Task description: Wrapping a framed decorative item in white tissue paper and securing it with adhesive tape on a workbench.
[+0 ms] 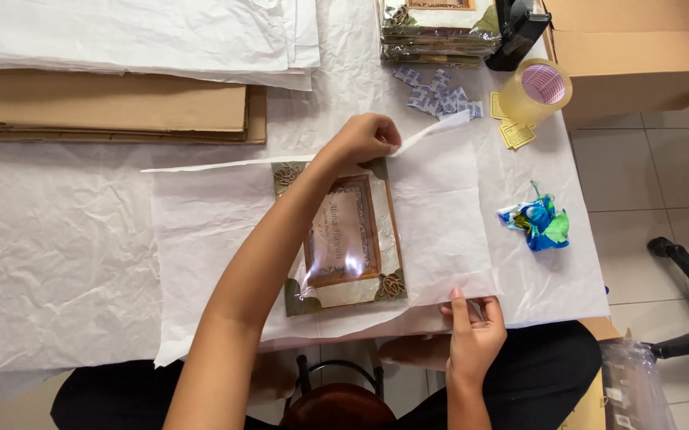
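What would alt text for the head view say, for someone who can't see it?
A person folds a sheet of white tissue paper over a plastic-wrapped picture frame on a paper-covered table: the left hand lifts the far edge, the right hand pinches the near corner. A tape roll, small packets and crumpled blue-green wrapper lie nearby.

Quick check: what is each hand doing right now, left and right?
Left hand: closed, pinching the far edge of the white tissue paper.
Right hand: closed, gripping the paper's near edge.
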